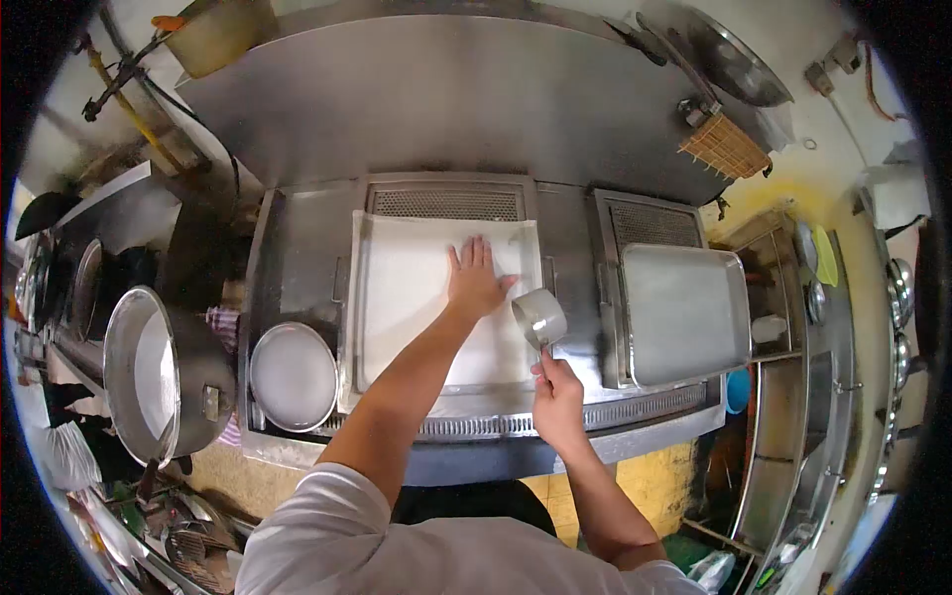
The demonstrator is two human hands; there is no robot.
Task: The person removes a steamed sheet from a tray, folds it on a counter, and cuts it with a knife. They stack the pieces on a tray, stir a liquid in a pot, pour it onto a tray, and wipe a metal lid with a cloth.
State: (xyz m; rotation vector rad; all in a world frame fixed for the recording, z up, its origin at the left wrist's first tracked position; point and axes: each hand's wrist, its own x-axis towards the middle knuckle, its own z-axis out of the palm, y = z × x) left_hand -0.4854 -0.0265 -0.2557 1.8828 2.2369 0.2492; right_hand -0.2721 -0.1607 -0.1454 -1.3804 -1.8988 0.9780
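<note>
My left hand [475, 283] lies spread, palm down, on a white cloth-like sheet [407, 288]. The sheet covers a square metal frame in the middle of the steel counter, with a strip of perforated metal [446, 204] showing behind it. At the sheet's right edge, my right hand [558, 402] grips the handle of a metal dipper [540, 317], its round cup tilted toward the sheet and close to my left fingers.
A round pan [294, 377] of whitish content sits left on the counter [297, 258]. To the right, a rectangular tray [684, 317] overlaps a second perforated panel [654, 224]. A large pot [203, 387] stands at the left; a bamboo brush [727, 145] hangs at the back right.
</note>
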